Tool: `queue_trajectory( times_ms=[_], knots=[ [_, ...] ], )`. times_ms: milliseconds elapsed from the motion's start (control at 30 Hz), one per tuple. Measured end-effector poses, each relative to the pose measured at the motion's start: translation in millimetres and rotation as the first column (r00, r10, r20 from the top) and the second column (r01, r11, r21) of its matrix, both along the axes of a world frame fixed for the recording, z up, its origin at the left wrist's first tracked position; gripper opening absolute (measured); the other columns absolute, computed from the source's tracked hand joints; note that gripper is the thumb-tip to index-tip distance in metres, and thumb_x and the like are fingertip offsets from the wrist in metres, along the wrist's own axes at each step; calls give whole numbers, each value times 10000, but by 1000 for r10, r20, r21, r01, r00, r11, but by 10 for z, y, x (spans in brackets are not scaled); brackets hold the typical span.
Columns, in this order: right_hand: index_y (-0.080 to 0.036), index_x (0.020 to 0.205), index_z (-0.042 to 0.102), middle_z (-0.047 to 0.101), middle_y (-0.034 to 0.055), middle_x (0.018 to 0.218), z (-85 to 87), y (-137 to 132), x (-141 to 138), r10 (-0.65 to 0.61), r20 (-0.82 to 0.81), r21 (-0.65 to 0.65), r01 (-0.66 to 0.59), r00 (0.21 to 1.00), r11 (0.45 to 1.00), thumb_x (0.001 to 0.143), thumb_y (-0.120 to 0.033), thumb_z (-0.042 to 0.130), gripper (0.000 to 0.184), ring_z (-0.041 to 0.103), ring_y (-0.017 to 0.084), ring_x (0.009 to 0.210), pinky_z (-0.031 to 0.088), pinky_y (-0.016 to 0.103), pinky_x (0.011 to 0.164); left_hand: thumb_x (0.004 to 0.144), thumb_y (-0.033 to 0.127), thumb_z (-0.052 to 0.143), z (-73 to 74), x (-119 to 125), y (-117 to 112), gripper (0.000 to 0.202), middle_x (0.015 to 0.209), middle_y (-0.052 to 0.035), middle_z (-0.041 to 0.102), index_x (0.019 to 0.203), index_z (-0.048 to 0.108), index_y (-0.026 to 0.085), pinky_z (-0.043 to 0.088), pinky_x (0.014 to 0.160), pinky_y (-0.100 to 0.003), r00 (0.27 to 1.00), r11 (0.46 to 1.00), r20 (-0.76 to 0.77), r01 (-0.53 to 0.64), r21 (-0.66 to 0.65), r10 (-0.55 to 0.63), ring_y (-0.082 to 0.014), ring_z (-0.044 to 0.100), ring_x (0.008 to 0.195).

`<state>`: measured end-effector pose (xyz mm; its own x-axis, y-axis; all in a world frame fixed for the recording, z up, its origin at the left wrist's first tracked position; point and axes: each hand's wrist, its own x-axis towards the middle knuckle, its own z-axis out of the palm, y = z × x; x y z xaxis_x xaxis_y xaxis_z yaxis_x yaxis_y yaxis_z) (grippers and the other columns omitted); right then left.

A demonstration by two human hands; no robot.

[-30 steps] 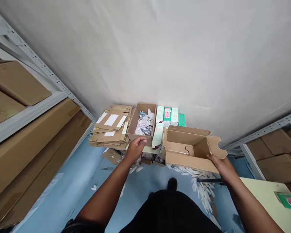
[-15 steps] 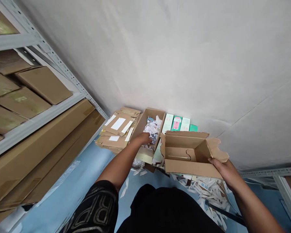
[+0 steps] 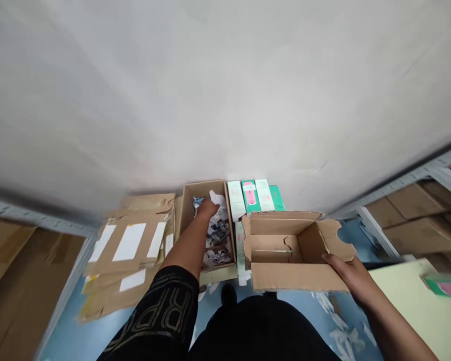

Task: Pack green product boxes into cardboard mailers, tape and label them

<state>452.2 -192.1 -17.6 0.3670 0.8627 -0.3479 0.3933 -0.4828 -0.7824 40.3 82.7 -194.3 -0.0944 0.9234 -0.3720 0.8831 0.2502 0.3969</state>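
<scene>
My left hand [image 3: 208,207] is down inside an open cardboard box [image 3: 185,203]. Its fingers are closed on white crumpled paper [image 3: 218,198] near the box's far end, though the fingertips are partly hidden. More crumpled paper, some with dark print, fills the box. On the right, my right hand [image 3: 344,271] grips the near right corner of a second cardboard box [image 3: 298,277]. That box is tilted toward me with its flaps open, and I see only bare cardboard inside.
Flattened cartons with white labels [image 3: 135,250] are stacked at left. Green and white product boxes [image 3: 251,196] stand against the wall [image 3: 225,90]. Shelving with cartons [image 3: 421,220] flanks both sides. Paper scraps [image 3: 340,326] litter the blue floor, and a pale green surface [image 3: 417,301] is at right.
My view has swung to the right, bringing the right shelving and pale green surface in. My left hand has moved toward the paper box's far end. My right hand still holds its box.
</scene>
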Motion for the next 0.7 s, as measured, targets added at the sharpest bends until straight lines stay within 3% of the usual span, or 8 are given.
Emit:
queue_trajectory(
  times_ms=[67,167,333,467,533,700],
  knots=[
    [-155,1107,745,786,129,1096,41,-109,-189,-68,2,6,68,998,998,714,-492,671,523,723,331,996,568,353,807,849,413,668,-75,20,157,669,1347,-296,630,1399,510,65,505,920,-385,1000,1000,-24,-7,-20,6,-353,645,1226],
    [-146,1168,730,780,134,1115,70,-262,-378,-132,3,-6,132,991,991,724,-494,659,568,716,337,1017,564,369,820,797,346,728,-125,52,296,539,1277,-277,679,1262,633,90,512,893,-400,999,998,-29,31,-59,-33,-380,665,1185],
    [-150,1102,746,791,131,1054,63,-413,-519,-200,16,-55,200,980,978,711,-506,661,536,726,345,960,562,379,775,735,283,763,-37,19,337,283,1178,-256,728,965,744,119,504,908,-399,996,995,37,89,-46,-87,-401,668,1173],
    [-151,1052,751,792,128,1024,25,-368,-626,-223,-9,-6,223,975,975,698,-486,675,494,725,331,938,558,366,757,761,215,698,227,-115,285,205,1106,-215,758,936,752,124,504,883,-355,991,997,119,47,57,-54,-365,680,1144],
    [-150,1038,749,793,124,997,-12,-322,-671,-232,-35,23,233,972,972,689,-461,686,472,723,320,915,554,352,726,793,217,659,406,-192,219,209,1004,-168,780,959,751,128,518,816,-321,982,995,185,15,98,-33,-317,715,1038],
    [-145,1077,736,788,104,993,-81,-241,-677,-177,-26,57,178,984,982,726,-451,676,470,715,299,908,540,343,734,885,296,587,1004,-323,-158,272,908,-80,775,1031,735,120,543,710,-263,907,976,418,-37,214,-57,-196,719,802]
  ],
)
